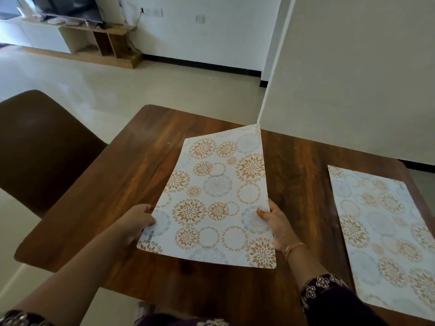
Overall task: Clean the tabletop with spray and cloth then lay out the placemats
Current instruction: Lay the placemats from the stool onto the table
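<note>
The left hand (138, 223) and right hand (276, 223) each pinch a long edge of the patterned placemat (211, 196), its long axis pointing away over the dark wooden table (131, 175); it seems slightly lifted. A second placemat (386, 231) lies flat at right, partly cut off; a brown chair (40, 149) stands left on pale floor (117, 78)

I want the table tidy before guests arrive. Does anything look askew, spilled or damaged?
Nothing looks spilled or damaged. Only the middle placemat is crooked to the edges of the table, because the left hand and right hand hold it, not yet laid down. The right placemat lies flat.
</note>
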